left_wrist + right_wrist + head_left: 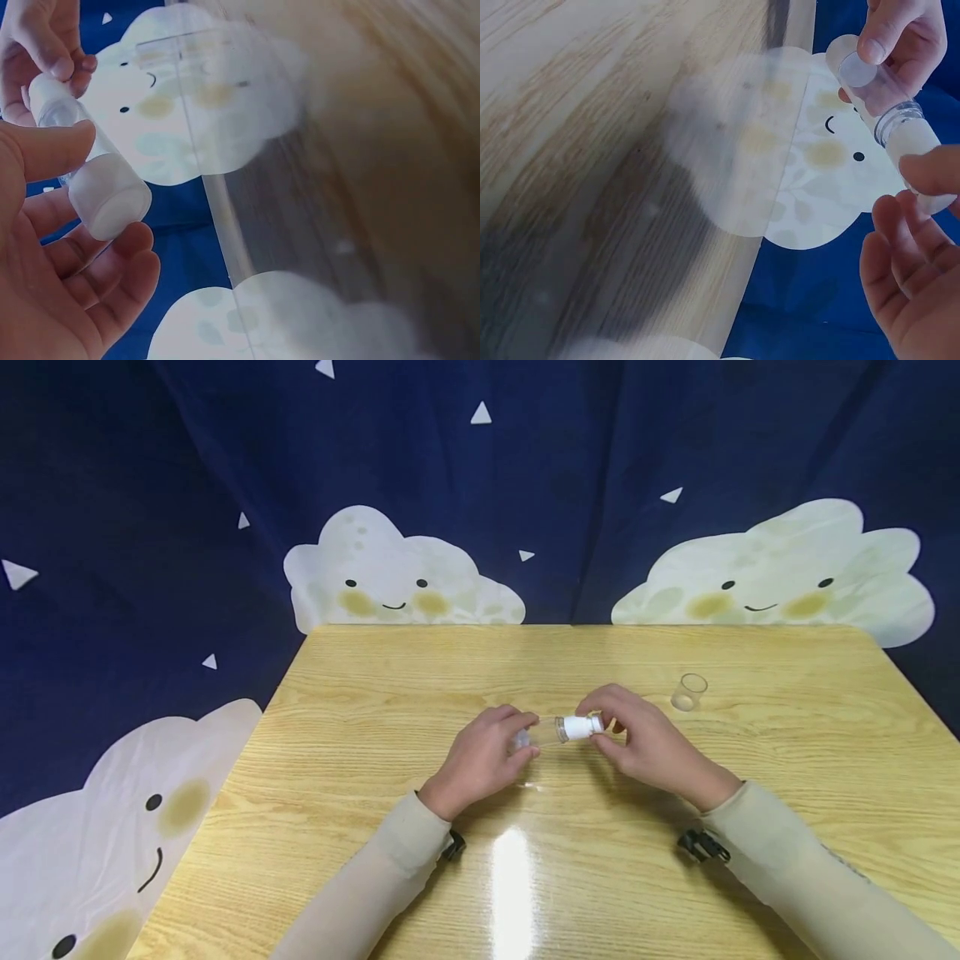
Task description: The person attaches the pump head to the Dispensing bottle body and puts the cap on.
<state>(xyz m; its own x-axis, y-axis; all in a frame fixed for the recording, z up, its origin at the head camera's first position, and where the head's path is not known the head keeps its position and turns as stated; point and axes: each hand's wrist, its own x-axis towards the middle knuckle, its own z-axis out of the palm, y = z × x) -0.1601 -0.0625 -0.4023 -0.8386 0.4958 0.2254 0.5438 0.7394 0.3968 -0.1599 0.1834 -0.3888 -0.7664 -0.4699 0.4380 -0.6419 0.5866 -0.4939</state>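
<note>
Above the middle of the table, a clear, thick-based bottle (549, 732) with a white top (577, 727) lies nearly level between the two hands. My left hand (489, 752) holds the clear body near its base, thumb on one side and fingers on the other. At the opposite end, my right hand (637, 739) pinches the white top between thumb and fingers. The left wrist view shows the base (112, 199) of the bottle turned toward the camera. A ridged clear neck (898, 120) joins body and white part in the right wrist view.
A small clear cylindrical cap (688, 692) stands on the wooden table (360, 693), to the right beyond my right hand. Behind the table hangs a dark blue curtain (555, 468) with smiling clouds and white triangles. Black buckles (703, 846) sit at both wrists.
</note>
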